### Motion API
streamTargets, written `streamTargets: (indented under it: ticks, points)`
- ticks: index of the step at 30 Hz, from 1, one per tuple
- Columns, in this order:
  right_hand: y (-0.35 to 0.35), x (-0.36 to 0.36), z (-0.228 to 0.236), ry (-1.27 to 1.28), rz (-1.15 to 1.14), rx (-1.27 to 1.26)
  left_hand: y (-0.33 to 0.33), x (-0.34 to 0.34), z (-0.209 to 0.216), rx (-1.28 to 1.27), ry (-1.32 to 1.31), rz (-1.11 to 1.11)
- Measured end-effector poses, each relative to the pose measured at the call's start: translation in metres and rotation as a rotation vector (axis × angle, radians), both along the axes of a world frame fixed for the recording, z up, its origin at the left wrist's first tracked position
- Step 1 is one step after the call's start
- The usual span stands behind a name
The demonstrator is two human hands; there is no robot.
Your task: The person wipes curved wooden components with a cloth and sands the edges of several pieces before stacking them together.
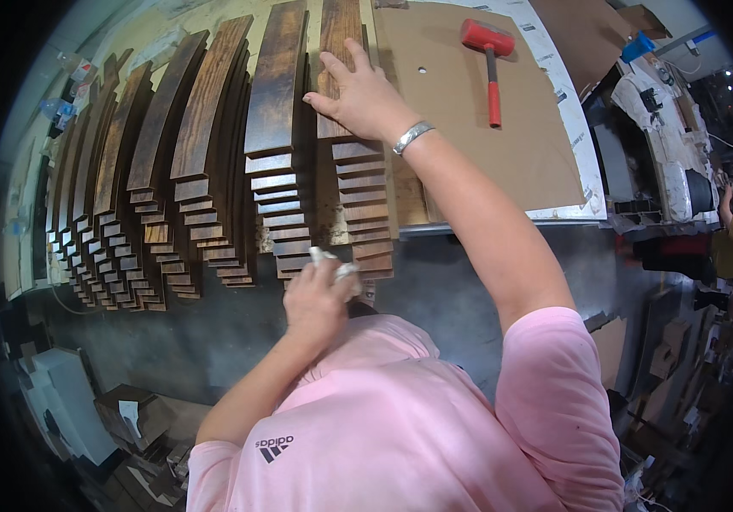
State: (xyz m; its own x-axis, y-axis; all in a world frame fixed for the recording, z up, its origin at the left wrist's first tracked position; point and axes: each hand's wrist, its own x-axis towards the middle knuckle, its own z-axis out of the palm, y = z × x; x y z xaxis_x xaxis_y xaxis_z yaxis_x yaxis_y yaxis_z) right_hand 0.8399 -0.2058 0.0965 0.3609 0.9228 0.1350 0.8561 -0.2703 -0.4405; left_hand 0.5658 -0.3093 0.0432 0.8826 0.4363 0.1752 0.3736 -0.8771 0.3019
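My right hand (365, 96) lies with fingers spread on top of the rightmost stack of dark-stained wooden boards (341, 30); a metal bracelet (412, 136) circles its wrist. Close to the near ends of that stack, my left hand (315, 299) is closed around a crumpled white cloth (332, 260). Glossy brown boards (277, 94) form the neighbouring stack on the left. The near ends of the boards in both stacks are staggered like steps, the lower ones reaching further toward me.
Several more stepped board stacks (213, 111) fill the table's left part. A red mallet (492, 72) lies on a cardboard sheet (452, 128) to the right. Plastic bottles (76, 66) stand at the far left. A person (729, 247) is at the far right, beyond a cluttered bench (652, 128).
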Motion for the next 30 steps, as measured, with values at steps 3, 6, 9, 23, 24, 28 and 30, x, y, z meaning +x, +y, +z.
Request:
streamTargets:
  ticks: [3, 6, 9, 23, 24, 28, 30]
  points:
    - [-0.001, 0.0, -0.004, -0.005, 0.007, 0.013, -0.017, 0.027, 0.002, -0.016, -0.069, -0.1]
    - [-0.001, 0.004, -0.002, -0.012, 0.004, 0.026, -0.004, -0.002, -0.006, 0.0, 0.087, -0.08]
    - [-0.001, 0.001, -0.002, -0.013, 0.008, 0.018, -0.009, -0.017, -0.008, -0.013, 0.01, -0.006]
    - [0.002, 0.001, -0.005, -0.071, 0.068, 0.026, -0.018, 0.015, -0.007, -0.021, 0.04, -0.198]
    - [0.001, 0.0, -0.001, -0.021, 0.039, -0.003, -0.015, 0.007, -0.006, -0.036, 0.059, -0.143]
    - [-0.001, 0.002, 0.004, 0.034, 0.001, -0.047, -0.011, -0.003, -0.007, -0.081, -0.023, -0.097]
    - [-0.003, -0.002, 0.003, 0.055, 0.007, -0.047, -0.017, 0.013, -0.002, -0.14, -0.072, -0.165]
